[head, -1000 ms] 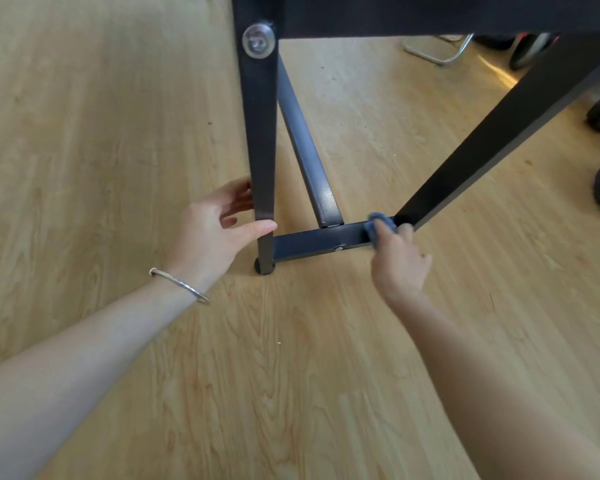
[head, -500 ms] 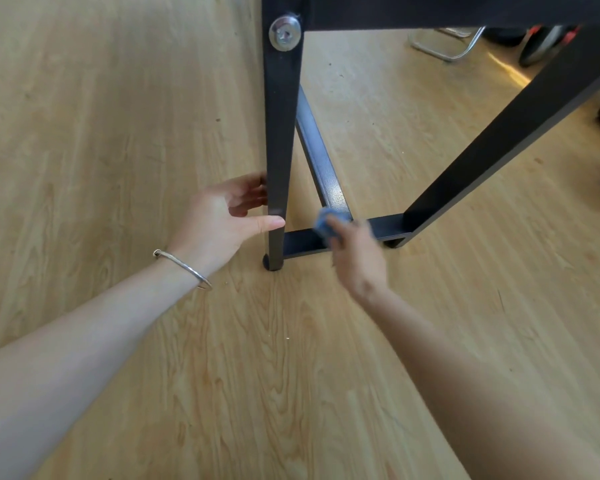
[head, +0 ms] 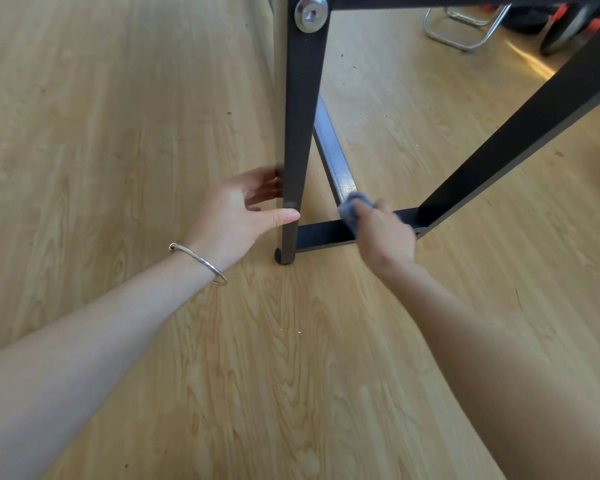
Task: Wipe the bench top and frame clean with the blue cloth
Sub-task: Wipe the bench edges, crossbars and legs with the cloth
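The black metal bench frame stands on a wooden floor. Its near upright leg [head: 298, 140] has a silver bolt [head: 311, 12] at the top. A low crossbar [head: 321, 234] runs right from the leg's foot to a slanted leg [head: 520, 133]. My left hand [head: 238, 216] holds the upright leg low down, thumb in front and fingers behind it. My right hand [head: 383, 233] grips the bunched blue cloth [head: 352, 206] and presses it on the crossbar where a rear brace [head: 333, 154] joins. The bench top is out of view.
A chrome tube frame [head: 465, 29] lies on the floor at the back right. Dark wheels with orange parts [head: 565, 22] stand beside it. Light wooden floor [head: 118, 133] spreads to the left and in front.
My right hand slid the cloth left along the crossbar from the slanted leg to the brace junction, then a little back to the right. My left hand stayed on the upright leg.
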